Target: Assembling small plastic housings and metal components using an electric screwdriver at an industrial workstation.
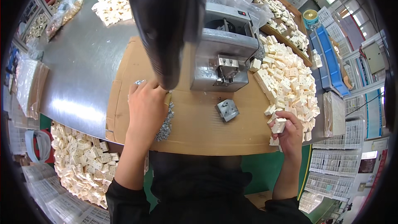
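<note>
My left hand (146, 104) is bent down over a heap of small silvery metal parts (164, 127) on the cardboard sheet (195, 135). Its fingers are bunched together, and a yellowish cover shows on one fingertip. Whatever they pinch is hidden. My right hand (291, 132) holds a cream plastic block (279, 125) between thumb and fingers, at the near edge of a large pile of similar blocks (290, 81). Between the hands a small metal fixture block (226, 110) lies on the cardboard. Beyond it stands a grey metal machine (219, 64) with a small clamp-like head on its front.
A dark, blurred object (163, 25) hangs from the top, hiding part of the table. More cream blocks lie far left (114, 4) and in a heap below the table's left edge (83, 161). A wooden tray (286, 20) and a blue crate (329, 60) stand right.
</note>
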Action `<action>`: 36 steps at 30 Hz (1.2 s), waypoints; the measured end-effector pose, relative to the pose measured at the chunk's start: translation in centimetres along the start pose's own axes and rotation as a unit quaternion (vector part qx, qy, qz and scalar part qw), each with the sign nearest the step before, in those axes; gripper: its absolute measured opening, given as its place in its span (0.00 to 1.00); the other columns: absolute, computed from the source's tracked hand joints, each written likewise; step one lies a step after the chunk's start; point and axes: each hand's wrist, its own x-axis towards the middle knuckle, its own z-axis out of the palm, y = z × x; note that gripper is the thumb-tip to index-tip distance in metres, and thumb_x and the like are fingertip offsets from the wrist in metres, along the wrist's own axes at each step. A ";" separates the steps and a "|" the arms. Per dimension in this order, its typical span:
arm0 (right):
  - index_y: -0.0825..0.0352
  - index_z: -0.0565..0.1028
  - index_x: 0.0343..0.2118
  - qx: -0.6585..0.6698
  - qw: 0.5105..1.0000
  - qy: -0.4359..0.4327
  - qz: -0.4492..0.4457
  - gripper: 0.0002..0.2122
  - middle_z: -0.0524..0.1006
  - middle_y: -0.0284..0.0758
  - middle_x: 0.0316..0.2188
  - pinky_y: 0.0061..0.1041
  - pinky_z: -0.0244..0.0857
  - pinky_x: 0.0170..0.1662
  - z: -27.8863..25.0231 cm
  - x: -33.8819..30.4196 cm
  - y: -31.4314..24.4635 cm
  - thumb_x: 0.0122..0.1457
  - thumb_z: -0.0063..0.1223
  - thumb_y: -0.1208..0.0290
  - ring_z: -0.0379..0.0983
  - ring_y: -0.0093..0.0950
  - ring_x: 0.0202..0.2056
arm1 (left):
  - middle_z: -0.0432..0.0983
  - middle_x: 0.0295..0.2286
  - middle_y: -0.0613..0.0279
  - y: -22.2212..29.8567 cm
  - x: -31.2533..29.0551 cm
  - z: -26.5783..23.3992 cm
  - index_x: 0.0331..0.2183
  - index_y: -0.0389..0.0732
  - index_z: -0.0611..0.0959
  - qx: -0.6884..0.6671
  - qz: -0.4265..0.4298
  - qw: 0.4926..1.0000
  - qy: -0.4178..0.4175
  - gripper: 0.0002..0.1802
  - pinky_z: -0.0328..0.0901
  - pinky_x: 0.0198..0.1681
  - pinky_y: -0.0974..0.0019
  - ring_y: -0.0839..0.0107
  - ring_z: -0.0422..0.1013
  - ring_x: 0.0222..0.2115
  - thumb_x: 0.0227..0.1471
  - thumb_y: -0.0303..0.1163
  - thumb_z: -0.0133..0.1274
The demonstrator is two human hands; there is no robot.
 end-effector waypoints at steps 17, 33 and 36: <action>0.67 0.75 0.49 -0.046 0.993 -0.085 0.062 0.12 0.79 0.32 0.38 0.17 0.66 0.37 3.6 1.8 0.6 0.65 0.50 0.72 0.73 0.17 0.38 | 0.75 0.23 0.59 1.1 3.2 -0.1 0.22 0.40 0.81 0.096 0.046 0.981 -0.162 0.05 0.63 0.37 0.58 0.58 0.75 0.28 0.34 0.25 0.59; 0.68 0.77 0.45 -0.231 0.968 -0.018 -0.102 0.14 0.79 0.32 0.31 0.18 0.68 0.32 7.7 5.6 2.3 0.55 0.63 0.76 0.75 0.18 0.31 | 0.78 0.29 0.59 11.2 -1.3 4.1 0.34 0.43 0.83 -0.224 -0.053 0.973 -0.006 0.12 0.71 0.28 0.57 0.56 0.77 0.26 0.43 0.26 0.63; 0.68 0.77 0.45 -0.277 0.948 -0.010 -0.154 0.15 0.81 0.35 0.32 0.20 0.70 0.33 8.4 6.2 2.0 0.55 0.63 0.76 0.78 0.22 0.32 | 0.78 0.32 0.58 11.2 -1.3 4.3 0.34 0.42 0.84 -0.234 -0.041 0.971 -0.017 0.11 0.72 0.29 0.57 0.56 0.77 0.27 0.43 0.25 0.63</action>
